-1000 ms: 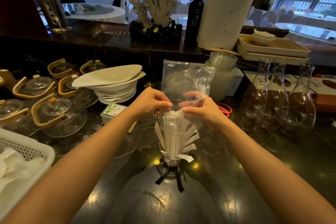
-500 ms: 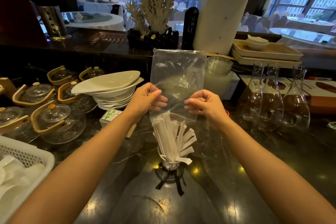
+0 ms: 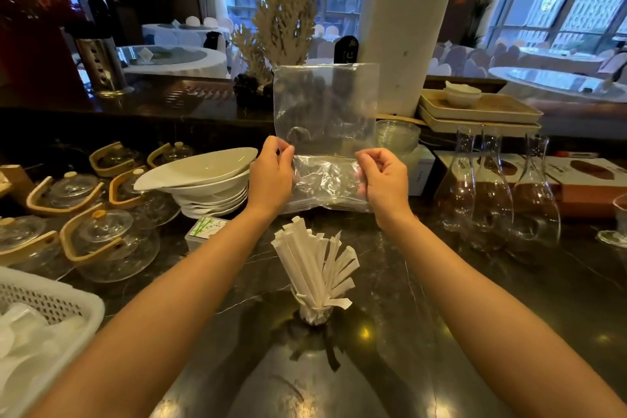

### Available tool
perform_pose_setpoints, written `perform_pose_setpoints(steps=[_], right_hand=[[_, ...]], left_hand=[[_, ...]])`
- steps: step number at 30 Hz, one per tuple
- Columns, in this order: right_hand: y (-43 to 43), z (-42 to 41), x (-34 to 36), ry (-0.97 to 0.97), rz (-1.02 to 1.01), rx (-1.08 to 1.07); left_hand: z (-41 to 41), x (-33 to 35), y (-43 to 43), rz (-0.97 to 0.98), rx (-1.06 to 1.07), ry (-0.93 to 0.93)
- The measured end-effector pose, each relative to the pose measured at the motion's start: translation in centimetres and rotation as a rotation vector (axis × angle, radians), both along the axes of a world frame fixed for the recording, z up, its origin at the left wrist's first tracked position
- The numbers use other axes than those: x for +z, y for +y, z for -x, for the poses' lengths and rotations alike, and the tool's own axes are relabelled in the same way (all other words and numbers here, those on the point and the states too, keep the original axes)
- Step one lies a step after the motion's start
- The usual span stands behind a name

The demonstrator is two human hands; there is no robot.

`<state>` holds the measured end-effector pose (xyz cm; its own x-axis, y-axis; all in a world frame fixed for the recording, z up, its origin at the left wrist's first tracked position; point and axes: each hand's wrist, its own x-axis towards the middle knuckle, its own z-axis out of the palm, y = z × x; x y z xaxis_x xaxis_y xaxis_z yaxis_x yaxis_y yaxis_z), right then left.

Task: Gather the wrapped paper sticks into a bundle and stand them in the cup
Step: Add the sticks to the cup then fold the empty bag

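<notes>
We judge the task nearly done: the white paper-wrapped sticks (image 3: pixel 314 265) stand fanned in the small clear glass cup (image 3: pixel 314 314) at lower centre, while our left hand (image 3: pixel 271 176) and right hand (image 3: pixel 385 180) each pinch the empty clear plastic bag (image 3: pixel 325 112) above them.

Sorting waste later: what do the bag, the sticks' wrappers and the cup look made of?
Bag: thin clear plastic film, glossy, crinkled between both hands.
Wrappers: matte white paper, apparently, with flat creased ends.
Cup: probably clear glass or plastic; sticks show through it.
</notes>
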<state>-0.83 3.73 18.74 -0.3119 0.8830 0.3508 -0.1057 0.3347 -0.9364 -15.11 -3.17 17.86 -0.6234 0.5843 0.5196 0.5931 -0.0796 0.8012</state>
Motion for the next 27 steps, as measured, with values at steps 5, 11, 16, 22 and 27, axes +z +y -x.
perform_pose_setpoints(steps=[5,11,16,22,27], right_hand=[[-0.3,0.0,-0.5,-0.106,-0.093,-0.098],[-1.0,-0.2,-1.6,-0.182,-0.168,-0.125],[-1.3,-0.9,-2.4,-0.199,-0.165,-0.068],[-1.9,-2.9,-2.3,-0.307,-0.170,0.162],[-1.6,-4.7,-1.6,-0.445,-0.197,0.270]], left_hand=[[0.0,-0.3,-0.8,0.007,0.008,0.051],[-0.4,-1.1,-2.2,0.013,0.020,-0.050],[-1.4,-1.5,-3.4,0.044,-0.014,-0.144],[-1.0,0.6,-4.3,0.010,-0.166,-0.374],[0.5,2.4,-4.3,0.005,-0.273,-0.493]])
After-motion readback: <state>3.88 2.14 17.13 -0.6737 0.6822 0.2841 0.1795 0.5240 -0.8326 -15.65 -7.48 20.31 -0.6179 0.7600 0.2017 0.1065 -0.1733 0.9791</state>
